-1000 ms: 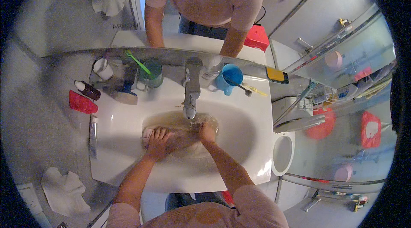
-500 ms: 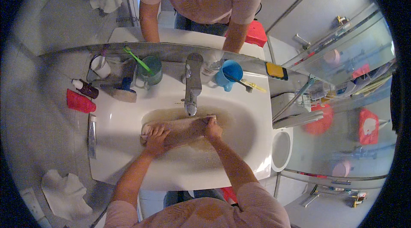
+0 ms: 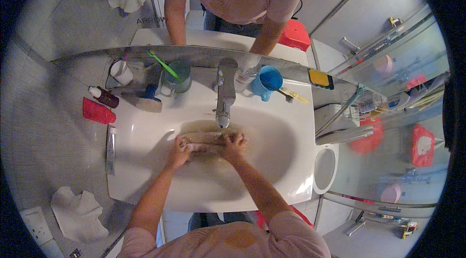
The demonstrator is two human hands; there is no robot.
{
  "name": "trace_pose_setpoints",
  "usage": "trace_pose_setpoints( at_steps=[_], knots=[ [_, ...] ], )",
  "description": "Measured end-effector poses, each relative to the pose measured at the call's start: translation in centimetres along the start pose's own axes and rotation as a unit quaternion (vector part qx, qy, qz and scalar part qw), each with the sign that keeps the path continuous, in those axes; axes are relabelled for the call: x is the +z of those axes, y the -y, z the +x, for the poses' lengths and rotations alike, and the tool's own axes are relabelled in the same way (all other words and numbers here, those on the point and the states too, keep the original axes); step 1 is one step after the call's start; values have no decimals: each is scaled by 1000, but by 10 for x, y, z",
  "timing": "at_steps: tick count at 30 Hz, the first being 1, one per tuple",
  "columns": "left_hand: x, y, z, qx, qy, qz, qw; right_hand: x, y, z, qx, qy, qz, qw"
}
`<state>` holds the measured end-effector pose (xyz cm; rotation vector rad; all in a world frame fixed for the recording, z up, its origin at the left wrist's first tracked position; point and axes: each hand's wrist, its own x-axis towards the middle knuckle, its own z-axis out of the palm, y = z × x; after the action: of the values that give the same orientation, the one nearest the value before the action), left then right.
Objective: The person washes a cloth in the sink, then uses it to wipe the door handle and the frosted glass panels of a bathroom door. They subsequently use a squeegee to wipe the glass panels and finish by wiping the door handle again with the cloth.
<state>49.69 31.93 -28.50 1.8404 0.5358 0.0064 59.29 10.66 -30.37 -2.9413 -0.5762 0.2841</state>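
Note:
In the white washbasin (image 3: 291,190) lies a wet, pale pinkish-brown cloth (image 3: 204,139), bunched into a narrow roll in murky water. My left hand (image 3: 180,151) is closed round its left end. My right hand (image 3: 235,144) grips the right end, fingers curled over it. Just beyond the cloth, below the basin's back rim, stands the grey metal tap (image 3: 225,93), its spout above the water near my right hand. Parts of the cloth are hidden under my fingers.
Along the back ledge stand a green cup (image 3: 177,77) with a green toothbrush, a blue cup (image 3: 267,83), a white cup (image 3: 121,72) and a scrub brush (image 3: 148,100). A red tube (image 3: 99,110), brown bottle (image 3: 104,97) and toothpaste tube (image 3: 111,151) lie left. A mirror rises behind.
The cloth, spread flat before, is now gathered into a narrower roll. My hands have come closer together, and the view has shifted slightly.

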Motion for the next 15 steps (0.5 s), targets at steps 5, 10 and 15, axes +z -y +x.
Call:
trace_pose_setpoints(
  at_steps=[5, 10, 15],
  knots=[
    [25, -41, 15, -304, 121, -461, 825, -39, 61, -6, -106, 94, 479, 866],
    [29, -69, 6, -279, 145, -625, 714, -98, 110, -50, -275, -81, 207, 935],
    [51, -40, 8, -176, 105, -530, 823, -79, 107, -37, -240, -99, 204, 944]
  ],
)
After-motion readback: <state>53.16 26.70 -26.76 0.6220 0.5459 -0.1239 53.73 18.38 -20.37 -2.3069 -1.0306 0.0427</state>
